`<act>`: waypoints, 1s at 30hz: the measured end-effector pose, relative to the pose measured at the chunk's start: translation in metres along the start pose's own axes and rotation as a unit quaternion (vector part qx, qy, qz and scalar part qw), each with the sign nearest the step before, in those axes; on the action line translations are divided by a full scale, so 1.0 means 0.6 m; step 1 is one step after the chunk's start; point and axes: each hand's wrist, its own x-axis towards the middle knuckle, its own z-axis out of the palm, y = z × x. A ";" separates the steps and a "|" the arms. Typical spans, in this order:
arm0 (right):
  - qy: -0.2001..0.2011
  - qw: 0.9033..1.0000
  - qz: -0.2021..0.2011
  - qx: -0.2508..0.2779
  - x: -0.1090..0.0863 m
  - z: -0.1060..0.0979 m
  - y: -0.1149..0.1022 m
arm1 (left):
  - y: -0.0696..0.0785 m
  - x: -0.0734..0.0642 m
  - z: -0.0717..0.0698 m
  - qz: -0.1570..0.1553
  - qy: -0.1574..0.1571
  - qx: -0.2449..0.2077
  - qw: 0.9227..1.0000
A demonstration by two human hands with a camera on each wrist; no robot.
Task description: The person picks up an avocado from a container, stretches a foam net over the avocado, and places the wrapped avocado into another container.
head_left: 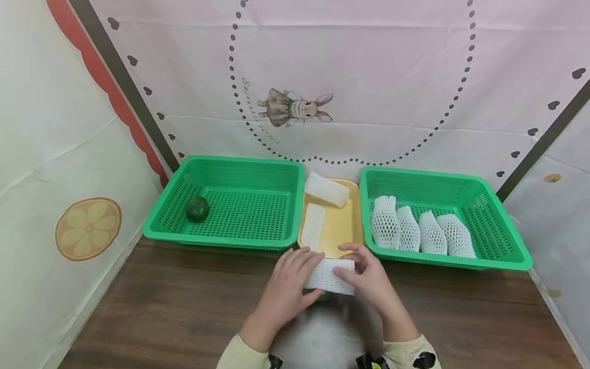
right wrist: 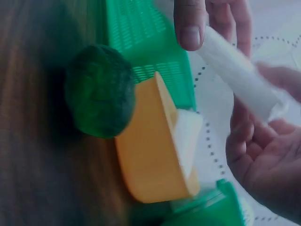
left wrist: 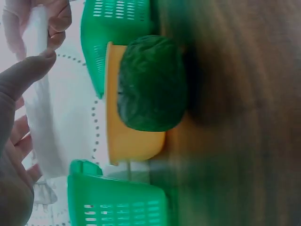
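My left hand [head_left: 290,282] and right hand [head_left: 369,279] hold a white foam net sleeve [head_left: 329,277] between them, above the table. The left thumb [left wrist: 40,66] and fingers pinch one end; the right hand [right wrist: 268,146] grips the other end. The sleeve looks flattened. Below it a dark green, bumpy-skinned fruit [left wrist: 153,84], like an avocado, stands on the table before the yellow tray [head_left: 338,225]. It touches neither hand and the head view mostly hides it. Inside the tray lie two more foam net sleeves [head_left: 313,225].
The left green basket [head_left: 249,241] holds one dark green fruit [head_left: 197,209]. Several white net-wrapped items [head_left: 432,233] lie side by side in the right green basket [head_left: 502,256]. A printed cloth [head_left: 369,77] hangs behind the brown wooden table [head_left: 152,302].
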 end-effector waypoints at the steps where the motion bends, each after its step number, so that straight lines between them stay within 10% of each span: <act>1: -0.010 1.000 -0.001 0.018 -0.002 -0.001 0.005 | 0.000 -0.002 0.001 -0.004 -0.001 -0.006 1.000; 15: -0.112 0.990 -0.025 0.087 -0.006 -0.019 0.043 | -0.011 -0.016 -0.003 -0.079 0.004 -0.082 0.993; 25: 0.060 0.994 0.078 -0.049 0.008 0.028 0.047 | -0.022 -0.026 -0.013 -0.036 0.049 -0.076 0.995; 30: 0.005 0.998 0.005 -0.068 0.006 0.023 0.062 | -0.042 -0.041 -0.027 -0.058 0.060 -0.104 0.991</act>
